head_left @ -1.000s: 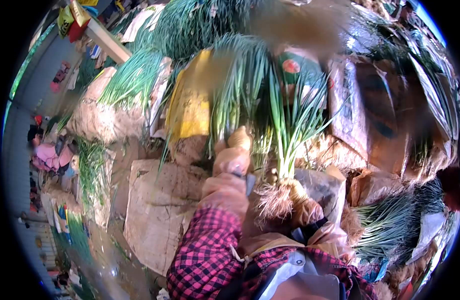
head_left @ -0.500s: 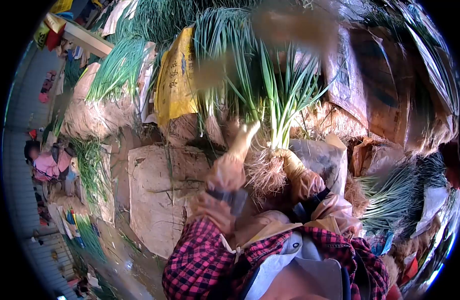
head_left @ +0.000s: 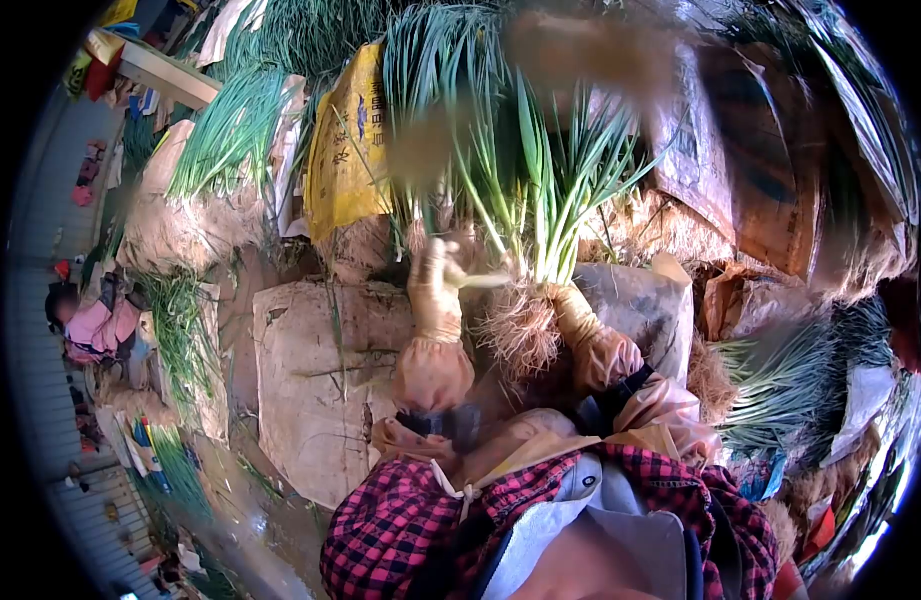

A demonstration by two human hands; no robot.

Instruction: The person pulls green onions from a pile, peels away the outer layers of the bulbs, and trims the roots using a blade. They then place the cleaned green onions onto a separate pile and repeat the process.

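Note:
My right hand (head_left: 570, 308), in a yellowish rubber glove, is closed round the base of a bunch of green onions (head_left: 552, 215). Their green leaves fan upward, and the tangled pale roots (head_left: 520, 330) hang between my two arms. To the left of those roots is my left hand (head_left: 437, 270), gloved the same way and raised beside other standing green onions (head_left: 455, 110). A pale, slim shape points from it toward the held bunch. Its fingers are smeared, and I cannot tell whether they hold anything.
A yellow printed sack (head_left: 348, 150) stands against the onions at upper left. More bundled green onions (head_left: 230, 135) lie farther left and at lower right (head_left: 780, 385). A worn tan sheet (head_left: 310, 390) covers the ground left of me. Another person (head_left: 100, 325) in pink is at far left.
My left hand has moved left and slightly down, away from the top of the held bunch. My right hand keeps its grip, shifted a little left with the green onions.

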